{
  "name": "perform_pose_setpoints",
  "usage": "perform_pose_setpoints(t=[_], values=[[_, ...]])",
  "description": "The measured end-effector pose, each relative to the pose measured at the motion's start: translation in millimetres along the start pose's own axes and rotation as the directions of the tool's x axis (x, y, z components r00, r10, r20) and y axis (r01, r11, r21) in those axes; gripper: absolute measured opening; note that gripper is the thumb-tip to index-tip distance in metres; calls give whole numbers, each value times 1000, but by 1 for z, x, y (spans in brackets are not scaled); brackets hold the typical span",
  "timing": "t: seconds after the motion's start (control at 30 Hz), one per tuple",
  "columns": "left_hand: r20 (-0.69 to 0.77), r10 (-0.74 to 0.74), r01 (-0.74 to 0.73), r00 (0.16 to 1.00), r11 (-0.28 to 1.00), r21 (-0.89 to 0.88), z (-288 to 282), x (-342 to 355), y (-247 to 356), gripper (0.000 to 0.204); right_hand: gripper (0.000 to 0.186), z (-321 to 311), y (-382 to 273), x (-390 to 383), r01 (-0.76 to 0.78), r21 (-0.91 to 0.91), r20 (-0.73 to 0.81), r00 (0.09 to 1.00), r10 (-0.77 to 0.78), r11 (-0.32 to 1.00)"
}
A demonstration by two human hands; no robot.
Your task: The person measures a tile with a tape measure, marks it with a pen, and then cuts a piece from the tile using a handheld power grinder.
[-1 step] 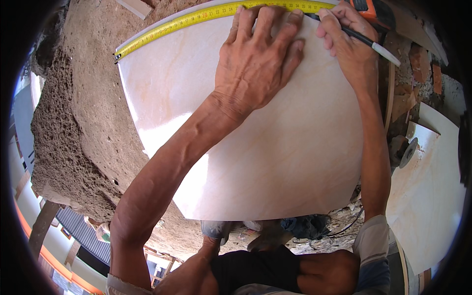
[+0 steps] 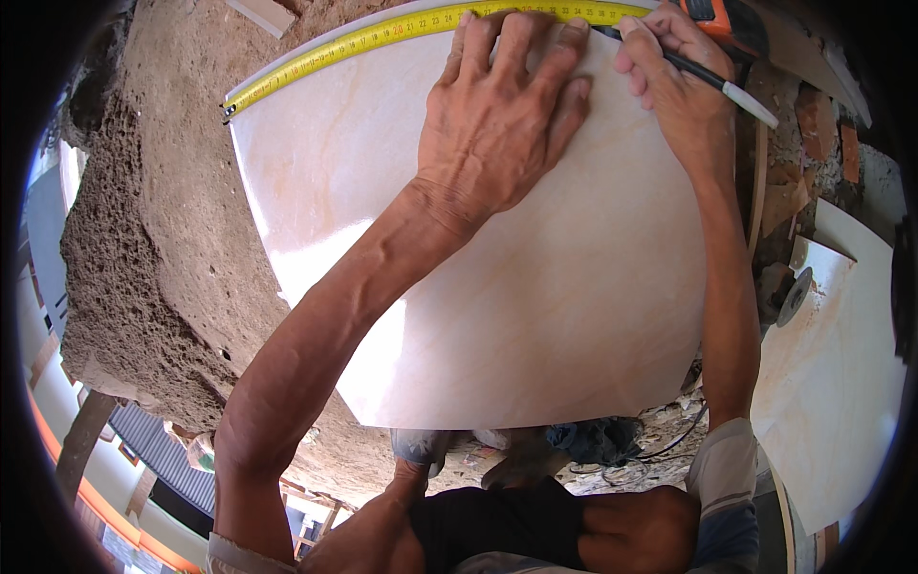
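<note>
So the surface here is rough brown ground (image 2: 182, 172), pitted and dusty, with a crumbly darker bank (image 2: 124, 316) out at 9 o'clock and a grey corrugated sheet (image 2: 163, 454) past it around 8. The big one in the middle is a glossy cream floor tile (image 2: 574, 258) with faint tan veining, lying face up and filling most of the view, with a bright patch of glare on its 9 o'clock side. A yellow tape-measure blade (image 2: 363, 43) runs along its far edge from about 10 to 1 o'clock, hook end at the tile's corner. The left hand (image 2: 502, 115) is palm down, fingers spread, fingertips on the blade near 12. The right hand (image 2: 688, 91), around 1, pinches a black marker (image 2: 696, 71) with a pale end, its other tip by the blade's edge. Right behind that is the orange and black tape-measure case (image 2: 741, 27); can't tell if the hand touches it. Other stuff: reddish broken pieces (image 2: 816, 124) at 2, a grinder disc (image 2: 796, 298) at 3 beside a second cream tile (image 2: 841, 411) stretching to 4, and a bunched dark blue cloth (image 2: 593, 440) by 5. Both forearms cut across the view, the left one covering part of the big tile.
</note>
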State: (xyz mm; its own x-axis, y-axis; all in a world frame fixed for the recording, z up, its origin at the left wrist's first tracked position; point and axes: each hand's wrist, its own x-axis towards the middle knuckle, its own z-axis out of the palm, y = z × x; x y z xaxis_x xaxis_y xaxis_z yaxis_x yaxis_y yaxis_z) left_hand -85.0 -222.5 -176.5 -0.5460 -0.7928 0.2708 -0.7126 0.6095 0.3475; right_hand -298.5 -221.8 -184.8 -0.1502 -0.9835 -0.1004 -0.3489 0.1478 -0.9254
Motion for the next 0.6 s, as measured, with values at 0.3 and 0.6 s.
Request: perform_pose_setpoints(t=[0.3, 0.6], values=[[-43, -20, 21, 999, 1000, 19, 19, -8, -5, 42, 19, 1, 28, -8, 317, 91, -193, 936, -296, 944], [-82, 4, 1, 997, 998, 57, 16, -8, -6, 43, 28, -55, -21, 9, 535, -687, -135, 572, -809, 492]])
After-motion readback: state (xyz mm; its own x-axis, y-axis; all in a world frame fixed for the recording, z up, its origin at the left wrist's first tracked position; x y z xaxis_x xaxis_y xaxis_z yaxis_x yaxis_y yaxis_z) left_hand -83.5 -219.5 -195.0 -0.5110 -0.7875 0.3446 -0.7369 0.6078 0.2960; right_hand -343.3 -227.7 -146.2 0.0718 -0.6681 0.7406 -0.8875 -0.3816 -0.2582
